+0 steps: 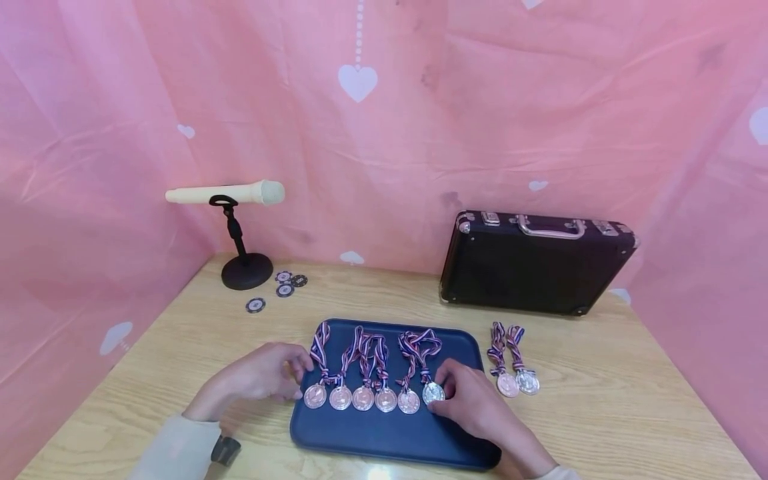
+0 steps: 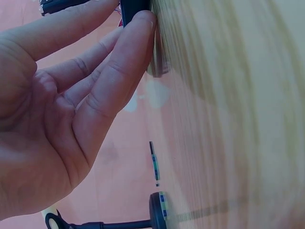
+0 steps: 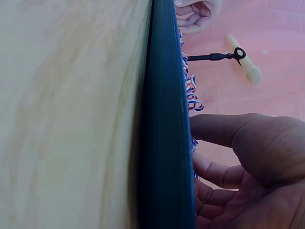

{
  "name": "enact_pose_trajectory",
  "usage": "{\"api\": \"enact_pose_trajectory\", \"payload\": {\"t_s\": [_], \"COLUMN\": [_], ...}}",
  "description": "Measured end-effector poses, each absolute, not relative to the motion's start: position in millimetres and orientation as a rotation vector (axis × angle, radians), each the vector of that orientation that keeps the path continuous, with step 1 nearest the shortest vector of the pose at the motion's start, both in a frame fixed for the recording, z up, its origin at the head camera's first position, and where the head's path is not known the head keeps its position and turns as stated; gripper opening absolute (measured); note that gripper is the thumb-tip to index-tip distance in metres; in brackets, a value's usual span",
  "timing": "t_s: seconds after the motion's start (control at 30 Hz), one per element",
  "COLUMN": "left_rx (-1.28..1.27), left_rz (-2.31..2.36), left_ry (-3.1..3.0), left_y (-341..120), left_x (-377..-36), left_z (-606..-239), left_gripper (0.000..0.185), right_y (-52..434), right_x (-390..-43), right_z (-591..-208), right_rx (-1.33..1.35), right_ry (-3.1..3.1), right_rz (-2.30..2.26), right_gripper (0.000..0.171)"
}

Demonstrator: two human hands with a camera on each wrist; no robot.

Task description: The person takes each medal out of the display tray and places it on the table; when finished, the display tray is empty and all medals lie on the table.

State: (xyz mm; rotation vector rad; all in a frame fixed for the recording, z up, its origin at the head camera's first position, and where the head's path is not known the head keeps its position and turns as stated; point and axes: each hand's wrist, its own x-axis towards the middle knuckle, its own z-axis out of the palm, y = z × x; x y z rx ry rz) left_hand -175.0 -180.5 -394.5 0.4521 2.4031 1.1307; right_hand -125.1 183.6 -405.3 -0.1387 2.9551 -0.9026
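Note:
Several medals with striped ribbons lie in a row on a dark blue tray. My right hand reaches over the tray's right side. Its thumb and index finger pinch the edges of the rightmost medal, a silver one; the tray's side hides this contact in the right wrist view. At the tray's left rim is my left hand, fingers loosely bent, holding nothing. In the left wrist view its fingertips touch the tray's edge.
Two more medals with ribbons lie on the table right of the tray. A black briefcase stands behind them. At the back left, a white microphone rests on a black stand, beside several poker chips. A pink curtain surrounds the table.

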Motion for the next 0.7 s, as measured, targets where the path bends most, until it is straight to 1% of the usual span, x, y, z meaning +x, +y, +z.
{"api": "enact_pose_trajectory", "payload": {"t_s": [0.17,0.4,0.6,0.7], "left_rx": [0.46,0.453,0.465,0.472], "left_rz": [1.127,1.136,1.112,1.107], "left_ry": [2.404,2.402,2.414,2.418], "left_y": [-180,-180,-181,-181], "left_x": [-175,-175,-175,-175], "left_z": [-395,-396,-398,-398], "left_gripper": [0.038,0.038,0.037,0.037], "right_y": [189,197,202,204], "right_x": [-126,-129,-133,-134], "right_z": [-406,-408,-409,-411], "right_rx": [-0.205,-0.318,-0.318,-0.316], "right_ry": [2.917,2.837,2.654,2.589], "right_rz": [-0.981,-1.09,-1.273,-1.343], "right_gripper": [0.037,0.033,0.025,0.024]}}
